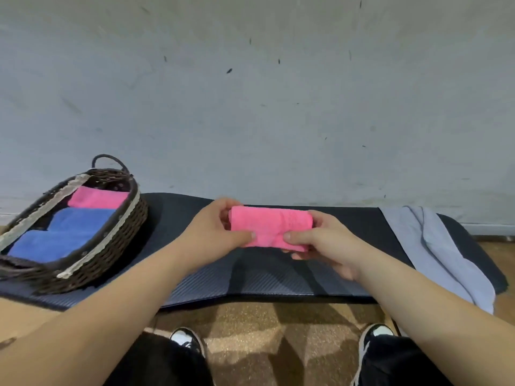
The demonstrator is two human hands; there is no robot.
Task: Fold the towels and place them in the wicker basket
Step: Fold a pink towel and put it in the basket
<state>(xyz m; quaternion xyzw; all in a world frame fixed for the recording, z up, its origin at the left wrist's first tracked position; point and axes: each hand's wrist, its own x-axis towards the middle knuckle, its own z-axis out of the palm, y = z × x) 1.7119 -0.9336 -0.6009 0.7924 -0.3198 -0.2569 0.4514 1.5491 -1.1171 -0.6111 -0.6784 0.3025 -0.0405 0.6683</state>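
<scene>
The person is holding a small folded pink terry towel (270, 228) between both hands, lifted off the long black ribbed mat (250, 277), about midway along it and toward its far edge. The left hand (214, 229) is gripping the towel's left end, with the thumb pressing on the near face and the fingers curling round behind. The right hand (320, 240) is pinching the right end, with the thumb lying on top and the fingers tucking underneath.

A dark brown oval wicker basket (117, 246) with a pale lace trim along its rim is sitting on the mat's left end. Inside it a second pink towel (97, 199) is lying folded at the far end, and two folded blue towels (80, 220) are lying nearer, touching one another. A pale grey cloth (446, 246) is draping across the mat's right end and hanging over its near edge. Two black-and-white shoes (186, 339) are resting on the brown floor (267, 330) just before the mat's near edge
</scene>
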